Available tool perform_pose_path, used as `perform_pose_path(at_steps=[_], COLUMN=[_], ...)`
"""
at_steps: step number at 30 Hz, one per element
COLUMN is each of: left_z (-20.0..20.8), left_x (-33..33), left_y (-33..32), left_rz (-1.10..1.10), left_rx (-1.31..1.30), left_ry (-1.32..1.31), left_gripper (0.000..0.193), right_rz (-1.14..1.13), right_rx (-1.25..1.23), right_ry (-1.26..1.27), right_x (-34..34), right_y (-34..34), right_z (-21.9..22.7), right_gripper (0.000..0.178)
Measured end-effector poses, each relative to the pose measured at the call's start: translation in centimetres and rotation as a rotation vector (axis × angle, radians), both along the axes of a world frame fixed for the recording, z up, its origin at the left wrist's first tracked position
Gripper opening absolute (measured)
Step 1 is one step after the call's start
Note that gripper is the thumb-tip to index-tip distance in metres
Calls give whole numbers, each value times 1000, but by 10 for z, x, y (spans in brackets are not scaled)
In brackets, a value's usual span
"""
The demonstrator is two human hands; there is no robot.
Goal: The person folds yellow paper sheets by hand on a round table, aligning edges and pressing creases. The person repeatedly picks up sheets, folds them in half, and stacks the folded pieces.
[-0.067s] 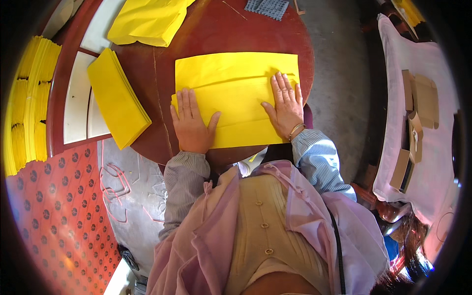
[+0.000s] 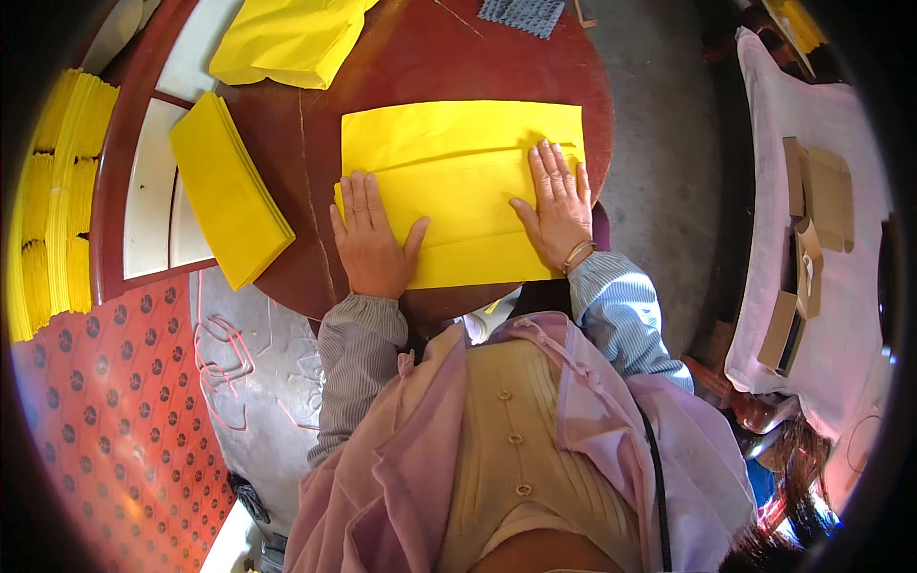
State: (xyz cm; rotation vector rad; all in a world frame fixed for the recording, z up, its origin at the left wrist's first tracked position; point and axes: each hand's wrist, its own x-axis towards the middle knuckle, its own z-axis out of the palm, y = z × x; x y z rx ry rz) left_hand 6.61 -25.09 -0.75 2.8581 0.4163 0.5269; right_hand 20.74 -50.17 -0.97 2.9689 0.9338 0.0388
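A bright yellow sheet, cloth or paper, I cannot tell which, lies folded in layers (image 2: 458,210) on a round dark-red table (image 2: 468,67). A crease and a layer edge run across it from side to side. My left hand (image 2: 373,239) rests flat on its left edge, fingers stretched forward and thumb out to the side. On the right edge lies my right hand (image 2: 556,210), also flat with the thumb apart and a bracelet at the wrist. Nothing is gripped in either hand. Under the palms part of the yellow layers is hidden.
Left of the table edge sits a folded yellow stack (image 2: 229,191). Behind it lies a larger yellow bundle (image 2: 287,43), and a grey textured piece (image 2: 523,13) is at the far edge. Tall yellow piles (image 2: 57,201) stand far left. Cardboard boxes (image 2: 826,196) rest on a pink-covered table (image 2: 764,325).
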Motion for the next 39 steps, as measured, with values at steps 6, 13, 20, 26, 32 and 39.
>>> perform_pose_path(at_steps=[6, 13, 20, 26, 32, 39], left_z=[-1, -10, -13, -8, 10, -12], left_x=[-1, -1, 1, 1, -31, -36], left_y=[-1, 2, -1, -2, -22, -88], left_rz=[13, 84, 131, 133, 122, -261], left_rx=[-13, 87, 102, 81, -339, -2165], left_ry=[12, 158, 254, 272, -176, -13], left_gripper=[90, 95, 90, 89, 61, 35], right_rz=[0, 29, 122, 266, 353, 206], right_rx=[21, 2, 389, 393, 259, 294], right_ry=[-11, 20, 129, 630, 819, 1122], right_x=[-1, 5, 70, 142, 163, 127], right_y=[0, -2, -8, 15, 26, 21], right_z=[-1, 5, 36, 28, 50, 119], right_gripper=[78, 72, 27, 26, 22, 22])
